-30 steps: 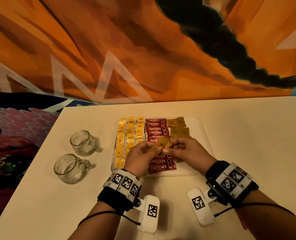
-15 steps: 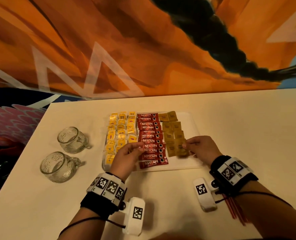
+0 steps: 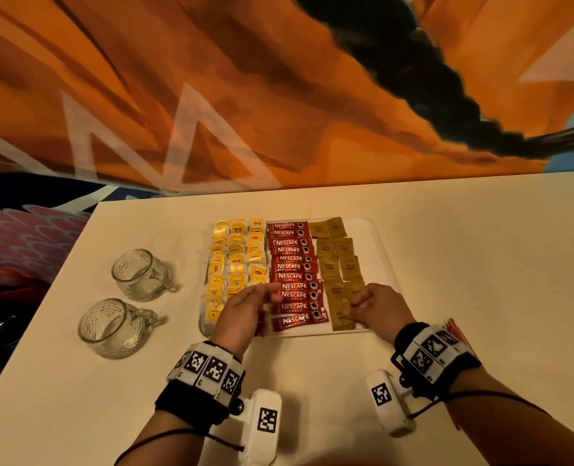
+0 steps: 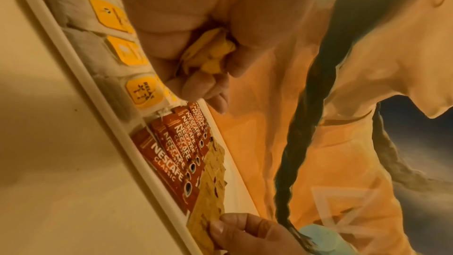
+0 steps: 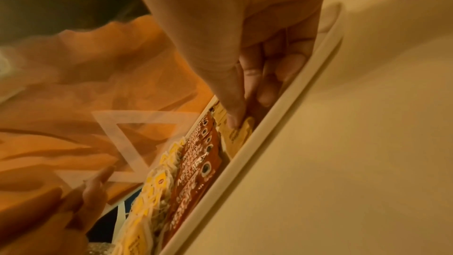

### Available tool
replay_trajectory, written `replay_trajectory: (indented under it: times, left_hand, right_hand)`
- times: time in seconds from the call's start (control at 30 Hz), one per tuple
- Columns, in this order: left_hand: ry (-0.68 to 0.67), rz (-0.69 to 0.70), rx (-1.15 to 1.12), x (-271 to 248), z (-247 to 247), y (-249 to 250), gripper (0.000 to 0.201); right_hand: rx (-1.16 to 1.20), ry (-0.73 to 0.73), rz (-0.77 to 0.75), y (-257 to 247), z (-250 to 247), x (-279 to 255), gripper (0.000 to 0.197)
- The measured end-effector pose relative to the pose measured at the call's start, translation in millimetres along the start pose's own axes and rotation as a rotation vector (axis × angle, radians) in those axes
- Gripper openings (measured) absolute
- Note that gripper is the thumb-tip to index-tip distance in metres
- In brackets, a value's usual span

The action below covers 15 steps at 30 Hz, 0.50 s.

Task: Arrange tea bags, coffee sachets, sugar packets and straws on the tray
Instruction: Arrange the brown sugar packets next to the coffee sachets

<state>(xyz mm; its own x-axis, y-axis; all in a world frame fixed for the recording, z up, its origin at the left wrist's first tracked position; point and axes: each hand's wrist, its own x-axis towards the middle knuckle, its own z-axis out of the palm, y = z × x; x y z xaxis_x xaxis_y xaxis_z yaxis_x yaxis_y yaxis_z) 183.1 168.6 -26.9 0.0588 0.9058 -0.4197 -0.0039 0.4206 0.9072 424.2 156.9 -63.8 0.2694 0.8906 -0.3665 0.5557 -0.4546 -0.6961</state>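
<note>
Cream table (image 3: 447,264) set against an orange, black and white mural (image 3: 211,95). White tray (image 3: 374,250) at centre, filled in three bands: yellow-tagged tea bags (image 3: 237,264) at left, red Nescafé coffee sachets (image 3: 290,274) in the middle, brown sugar packets (image 3: 337,264) at right. Two glass mugs (image 3: 124,301) standing left of the tray, apart from it. Red straws (image 3: 455,331) lying on the table right of the tray, partly hidden behind the right wrist band. Left hand (image 3: 242,309) raised over the near left part of the tray, fingers curled around crumpled yellow packets (image 4: 210,53) held in the palm, as seen from the left wrist. Right hand (image 3: 378,306) low at the near right part of the tray, thumb and fingertips (image 5: 235,117) pinching the edge of a brown sugar packet (image 5: 241,133) at the near end of the sugar band, just inside the tray rim (image 5: 282,123). Marker-printed bands and white camera units worn on both wrists.
</note>
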Motion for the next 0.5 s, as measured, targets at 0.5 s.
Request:
replay_trajectory:
  times: [0.5]
  left_hand:
    - [-0.336,-0.084,-0.509,0,21,15,0.051]
  right_hand:
    - [0.349,-0.446,-0.279,-89,12,-45,0.017]
